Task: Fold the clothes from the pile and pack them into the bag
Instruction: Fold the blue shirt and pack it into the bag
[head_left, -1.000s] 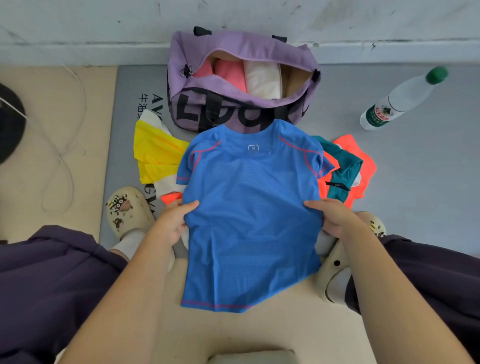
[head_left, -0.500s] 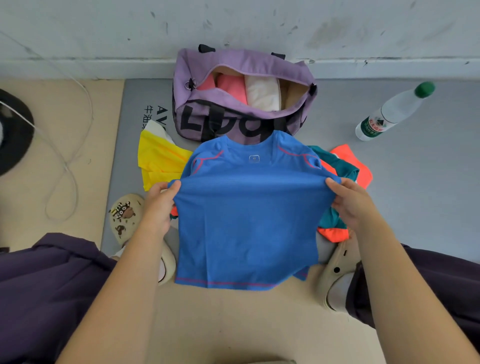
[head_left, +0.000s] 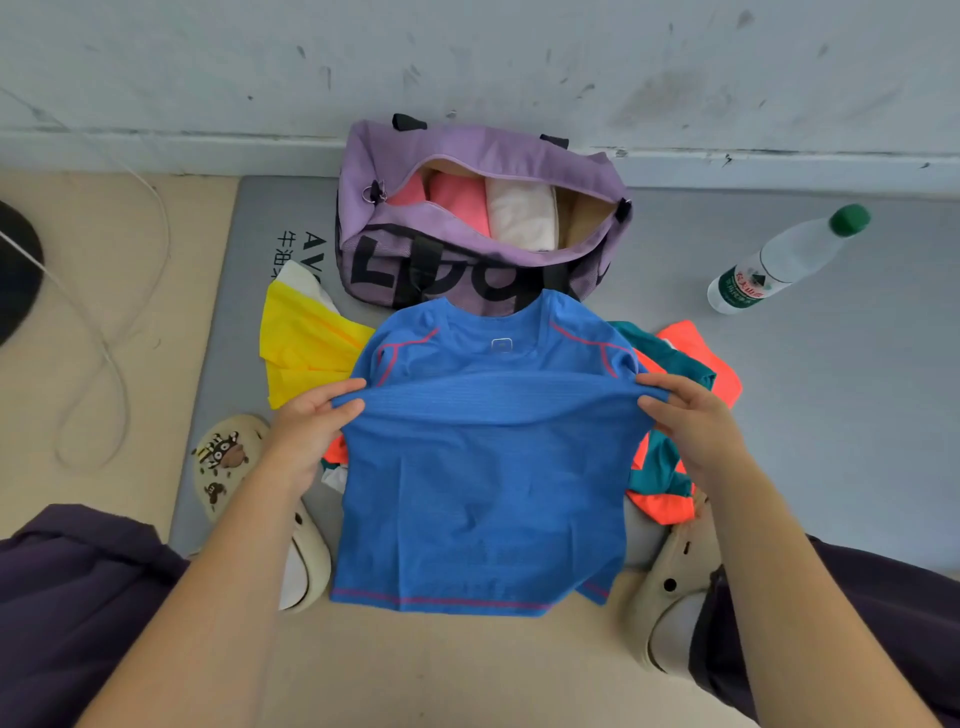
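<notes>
Both bare forearms reach forward from the bottom corners, angled inward. The left hand (head_left: 306, 428) is pinched closed, thumb on top and fingers curled beneath, at the same height as its partner. The right hand (head_left: 691, 423) mirrors it, thumb pointing inward, fingers tucked under. Wrists are level and well apart, both hands gripping cloth stretched taut between them.

The grey mat (head_left: 249, 291) shows "AV"; the bag's (head_left: 467, 270) lettering is unreadable.
</notes>
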